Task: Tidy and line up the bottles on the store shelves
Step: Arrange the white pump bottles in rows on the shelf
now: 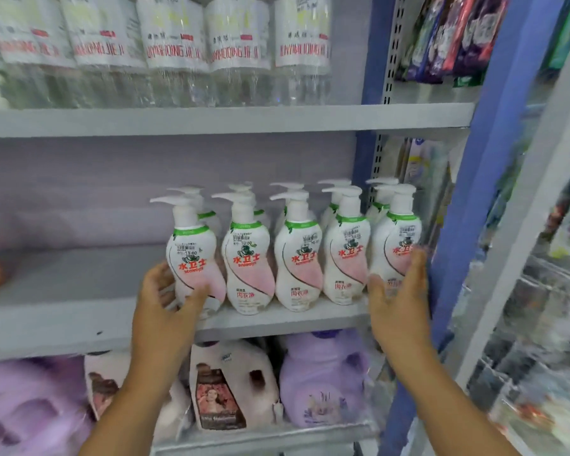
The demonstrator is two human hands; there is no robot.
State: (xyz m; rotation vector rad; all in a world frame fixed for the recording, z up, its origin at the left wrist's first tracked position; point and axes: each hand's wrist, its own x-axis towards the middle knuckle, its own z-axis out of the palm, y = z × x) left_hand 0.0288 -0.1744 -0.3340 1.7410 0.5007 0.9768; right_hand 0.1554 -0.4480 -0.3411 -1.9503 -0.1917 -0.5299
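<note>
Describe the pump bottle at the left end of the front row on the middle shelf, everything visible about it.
The leftmost pump bottle is white, glossy plastic by its look, with a curved waisted body, a pink lower panel, a green neck band and a white pump head whose spout points left. Red characters and a small price sticker mark its front. It stands about upright near the front edge of the grey middle shelf, beside four matching bottles. The left hand curls round its lower body, thumb across the front.

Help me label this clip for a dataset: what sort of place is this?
Most likely a shop aisle for household cleaning goods. Metal shelves carry rows of identical pump bottles with price stickers, clear bottles stand above, and large detergent jugs below. The left hand and right hand flank the front row.
</note>
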